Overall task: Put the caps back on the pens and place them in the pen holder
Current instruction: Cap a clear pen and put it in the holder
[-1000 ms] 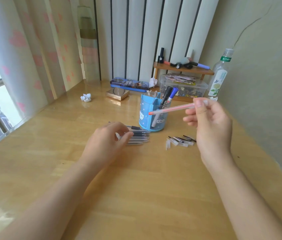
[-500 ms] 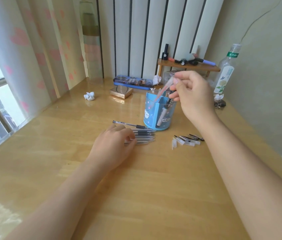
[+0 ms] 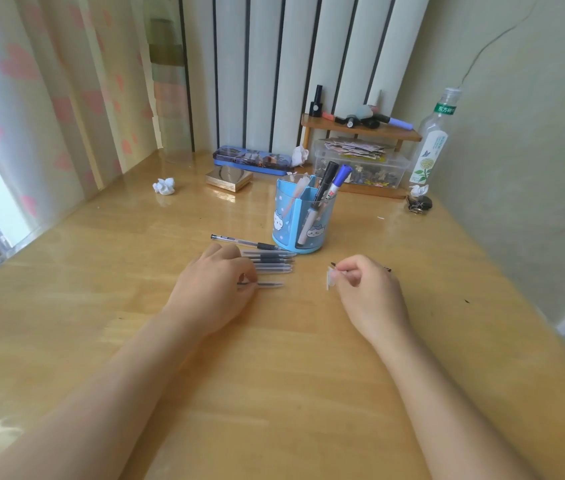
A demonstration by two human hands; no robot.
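Observation:
A blue pen holder (image 3: 288, 220) stands mid-desk with a pink pen (image 3: 299, 186) and two markers (image 3: 330, 183) inside. Several uncapped clear pens (image 3: 272, 263) lie in a row just in front of it on the left. My left hand (image 3: 215, 289) rests on them, fingers pinching one pen (image 3: 269, 284) pulled slightly out of the row. One capped pen (image 3: 239, 241) lies behind the row. My right hand (image 3: 366, 289) is down on the desk to the right, fingertips closed on a clear pen cap (image 3: 330, 278); it covers most of the other caps.
At the back stand a clear box of scraps (image 3: 360, 168), a small wooden shelf (image 3: 360, 129), a plastic bottle (image 3: 433, 140), a blue pencil case (image 3: 251, 161), a gold box (image 3: 229, 178) and a crumpled tissue (image 3: 164, 186). The wall runs close along the right.
My right hand dropped the pink pen into the holder, then came down to the caps and pinched one. My left hand stayed on the pen row.

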